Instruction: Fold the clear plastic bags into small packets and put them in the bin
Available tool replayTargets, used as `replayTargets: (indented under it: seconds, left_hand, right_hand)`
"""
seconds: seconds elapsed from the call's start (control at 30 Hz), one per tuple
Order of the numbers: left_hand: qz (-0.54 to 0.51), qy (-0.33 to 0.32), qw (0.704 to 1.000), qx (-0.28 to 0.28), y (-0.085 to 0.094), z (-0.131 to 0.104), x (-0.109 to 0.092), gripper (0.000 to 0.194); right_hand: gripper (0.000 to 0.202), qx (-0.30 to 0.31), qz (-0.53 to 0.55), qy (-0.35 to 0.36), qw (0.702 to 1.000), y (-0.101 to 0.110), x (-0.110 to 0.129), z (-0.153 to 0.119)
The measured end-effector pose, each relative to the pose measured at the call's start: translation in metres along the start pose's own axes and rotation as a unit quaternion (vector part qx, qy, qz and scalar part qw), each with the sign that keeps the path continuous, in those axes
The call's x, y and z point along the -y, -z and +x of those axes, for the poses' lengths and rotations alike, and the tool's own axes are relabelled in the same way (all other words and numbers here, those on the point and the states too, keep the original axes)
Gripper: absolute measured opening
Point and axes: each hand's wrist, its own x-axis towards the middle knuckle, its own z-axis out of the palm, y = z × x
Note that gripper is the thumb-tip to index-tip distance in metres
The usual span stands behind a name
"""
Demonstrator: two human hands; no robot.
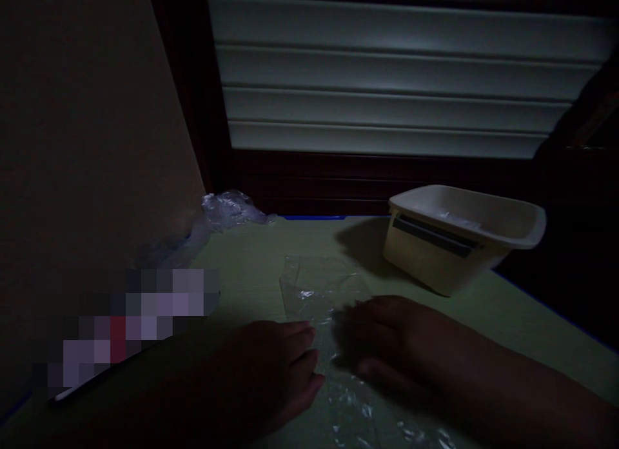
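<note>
Under the right fingers point(374, 329), clear plastic point(314, 284) is spread on the desk point(251, 268).
Left fingers point(302, 341) are slightly bent beside it; any grip by either cannot be told.

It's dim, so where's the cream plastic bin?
In the head view, the cream plastic bin sits on the right of the table, beyond the right hand.

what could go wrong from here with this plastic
With the left hand and right hand so close, the clear plastic might crease or slip. The cream bin stands near the edge of the table, so a bump could knock it off. Dim light may hide creases.
</note>
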Motion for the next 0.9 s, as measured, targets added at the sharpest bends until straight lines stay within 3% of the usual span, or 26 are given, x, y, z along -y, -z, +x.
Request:
replayTargets:
  seconds: [0.13, 0.2, 0.33, 0.5, 0.63, 0.83, 0.9]
  left_hand:
    - [-0.027, 0.009, 0.999, 0.029, 0.0, 0.001, 0.002, 0.013]
    - [-0.033, 0.002, 0.999, 0.007, -0.001, 0.001, 0.003, 0.016]
    - [-0.028, -0.018, 0.997, -0.066, -0.003, 0.001, 0.004, 0.017]
    - [-0.098, -0.017, 0.993, -0.06, 0.004, 0.0, 0.0, 0.006]
    - [-0.122, 0.013, 0.991, -0.052, 0.009, -0.002, -0.003, 0.01]
    - [-0.127, 0.001, 0.991, -0.05, 0.001, 0.0, 0.002, 0.003]
    - [-0.104, -0.005, 0.993, -0.047, -0.002, 0.001, 0.004, 0.01]
  right_hand:
    - [0.01, 0.024, 0.137, 0.028, 0.99, 0.01, 0.009, 0.001]
    - [0.008, 0.068, 0.184, 0.041, 0.98, 0.009, 0.011, -0.001]
    - [0.008, 0.109, 0.178, 0.042, 0.977, -0.002, 0.01, -0.002]
    - [0.011, 0.095, 0.177, 0.058, 0.978, -0.007, 0.01, 0.002]
    - [0.009, 0.073, 0.209, 0.029, 0.975, -0.002, 0.014, 0.001]
    - [0.007, 0.055, 0.234, 0.021, 0.971, -0.002, 0.016, 0.001]
    - [0.006, 0.057, 0.233, 0.024, 0.971, -0.003, 0.015, 0.002]
